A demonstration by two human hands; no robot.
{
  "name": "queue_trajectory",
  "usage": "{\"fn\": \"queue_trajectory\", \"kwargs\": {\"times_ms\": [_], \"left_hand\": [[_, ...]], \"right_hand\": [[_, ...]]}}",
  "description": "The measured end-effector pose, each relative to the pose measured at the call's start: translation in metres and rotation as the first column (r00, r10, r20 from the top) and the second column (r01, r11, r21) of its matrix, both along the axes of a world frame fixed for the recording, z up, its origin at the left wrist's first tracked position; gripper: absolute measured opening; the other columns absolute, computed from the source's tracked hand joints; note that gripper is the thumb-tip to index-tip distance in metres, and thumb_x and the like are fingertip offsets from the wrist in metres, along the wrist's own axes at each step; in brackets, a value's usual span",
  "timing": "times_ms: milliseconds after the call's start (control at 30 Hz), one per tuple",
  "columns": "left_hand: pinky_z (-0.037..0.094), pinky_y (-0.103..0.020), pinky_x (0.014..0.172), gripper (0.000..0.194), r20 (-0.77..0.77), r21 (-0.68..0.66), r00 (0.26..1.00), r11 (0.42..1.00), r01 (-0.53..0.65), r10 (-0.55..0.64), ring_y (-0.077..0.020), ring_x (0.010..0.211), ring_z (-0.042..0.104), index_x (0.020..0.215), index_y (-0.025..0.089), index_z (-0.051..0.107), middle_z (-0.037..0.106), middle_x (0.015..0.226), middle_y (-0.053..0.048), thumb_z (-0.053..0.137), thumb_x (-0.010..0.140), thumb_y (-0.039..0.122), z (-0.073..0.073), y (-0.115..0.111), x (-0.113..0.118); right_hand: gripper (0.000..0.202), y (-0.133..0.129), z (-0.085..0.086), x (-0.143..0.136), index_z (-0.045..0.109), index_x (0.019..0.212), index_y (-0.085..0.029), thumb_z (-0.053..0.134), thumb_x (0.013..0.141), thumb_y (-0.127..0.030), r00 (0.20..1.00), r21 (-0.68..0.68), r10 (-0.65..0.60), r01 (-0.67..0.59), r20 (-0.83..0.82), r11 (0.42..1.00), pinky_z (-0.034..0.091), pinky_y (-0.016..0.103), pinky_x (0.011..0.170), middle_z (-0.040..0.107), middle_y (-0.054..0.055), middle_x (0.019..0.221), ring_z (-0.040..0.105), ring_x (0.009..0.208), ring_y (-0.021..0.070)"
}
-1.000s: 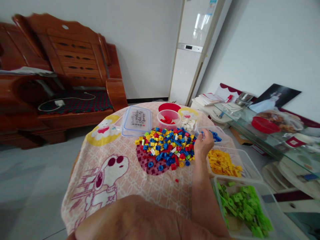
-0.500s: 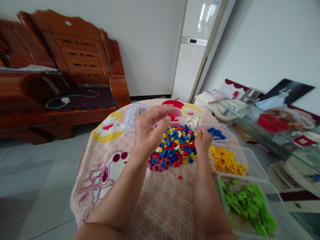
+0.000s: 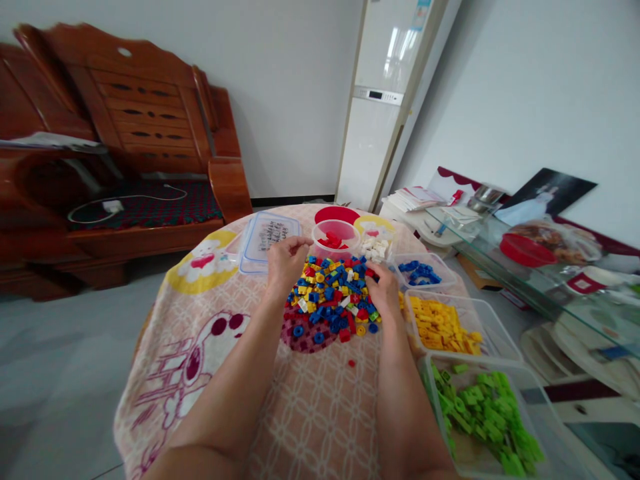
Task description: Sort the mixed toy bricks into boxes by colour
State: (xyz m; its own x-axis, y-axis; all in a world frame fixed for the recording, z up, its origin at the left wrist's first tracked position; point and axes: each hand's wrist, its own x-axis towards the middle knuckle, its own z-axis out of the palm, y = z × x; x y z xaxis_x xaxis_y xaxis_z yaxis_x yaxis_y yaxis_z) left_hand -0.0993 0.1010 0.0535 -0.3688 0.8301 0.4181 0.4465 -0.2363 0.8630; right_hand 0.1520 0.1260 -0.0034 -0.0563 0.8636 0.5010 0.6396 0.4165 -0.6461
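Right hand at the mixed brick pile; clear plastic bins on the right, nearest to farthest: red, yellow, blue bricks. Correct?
Wrong on the nearest clear rectangular plastic bin: the head view shows bright green plastic bricks in it, not red. Rest stands: yellow bricks, then blue bricks; right hand at the multicoloured brick pile.

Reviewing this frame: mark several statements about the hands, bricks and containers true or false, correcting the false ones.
1. The right hand is at the right edge of the mixed brick pile. True.
2. The left hand is over the green bricks. False: it is beside the round tub, near the pile's far left.
3. The yellow bricks lie between the boxed blue bricks and the green ones. True.
4. The round tub holds white bricks. False: it holds red bricks.
5. A small red piece lies apart from the pile. True.
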Motion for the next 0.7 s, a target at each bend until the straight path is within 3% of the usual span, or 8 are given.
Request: {"fn": "queue_trajectory", "kwargs": {"times_ms": [233,433,600,700], "left_hand": [[0.052,-0.028,0.073,0.037,-0.116,-0.103,0.993,0.995,0.011,-0.023,-0.0212,0.079,0.072,0.096,0.017,0.084,0.081,0.084,-0.006,0.053,0.08,0.031,-0.015,0.005,0.003],[0.052,-0.028,0.079,0.035,-0.198,-0.112,0.979,0.993,0.031,-0.053,-0.0215,0.082,0.073,0.094,0.018,0.084,0.082,0.087,-0.005,0.053,0.081,0.029,-0.015,0.004,0.008],[0.051,-0.028,0.075,0.035,-0.216,-0.125,0.974,0.991,0.042,-0.068,-0.0216,0.078,0.072,0.093,0.018,0.084,0.081,0.084,-0.006,0.054,0.082,0.031,-0.015,0.003,0.008],[0.05,-0.028,0.074,0.035,-0.214,-0.123,0.974,0.991,0.048,-0.073,-0.0209,0.076,0.071,0.092,0.018,0.084,0.081,0.083,-0.006,0.054,0.082,0.032,-0.016,0.004,0.008]], "right_hand": [[0.033,-0.009,0.013,-0.005,0.081,0.102,-0.02,0.063,0.075,-0.023,0.994,-0.034,-0.016,0.012,-0.113,0.999,0.056,0.043,0.098,0.082,0.01,0.107,0.074,0.102,0.0286],[0.032,-0.012,0.019,-0.008,0.081,0.103,-0.021,0.066,0.075,-0.029,0.978,-0.025,-0.034,0.029,-0.208,0.999,0.058,0.041,0.092,0.081,0.009,0.106,0.073,0.095,0.0266],[0.028,-0.014,0.02,-0.009,0.081,0.096,-0.021,0.073,0.071,-0.031,0.984,-0.064,-0.018,0.007,-0.177,0.998,0.057,0.038,0.081,0.079,0.007,0.095,0.069,0.079,0.0233],[0.027,-0.014,0.019,-0.01,0.081,0.094,-0.021,0.076,0.069,-0.031,0.983,-0.088,0.004,-0.02,-0.182,0.996,0.056,0.037,0.081,0.08,0.007,0.098,0.069,0.08,0.0231]]}}
